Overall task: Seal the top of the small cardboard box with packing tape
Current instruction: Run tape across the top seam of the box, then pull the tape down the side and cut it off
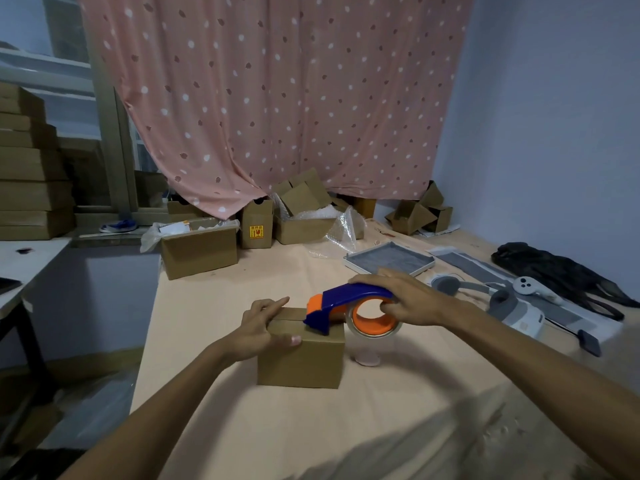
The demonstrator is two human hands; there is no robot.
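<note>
Sealing in progress, seen from the head camera. The small cardboard box [300,358] stands on the paper-covered table [242,427], directly under both hands. The left hand [263,327] rests on the box's top at its left end, fingers extended and pressing the flaps down, the thumb lying along the near upper edge and the index finger reaching across toward the far flap. The right hand [405,299], just right of the box, is curled around the blue and orange tape dispenser [349,308], palm over its handle and fingers hooked into the core of the roll. The dispenser's nose touches the box top near the right end of the centre seam, immediately right of the left hand's fingertips; the roll itself overhangs the box's right side. The seam between the two flaps shows as a dark line with no tape visibly laid over it, although clear tape would be hard to detect at this sharpness. By this evidence the flaps are closed and held, and the tape appears to be at its starting point; drawing the strip along the seam, cutting it and smoothing it down remain to be done.
</note>
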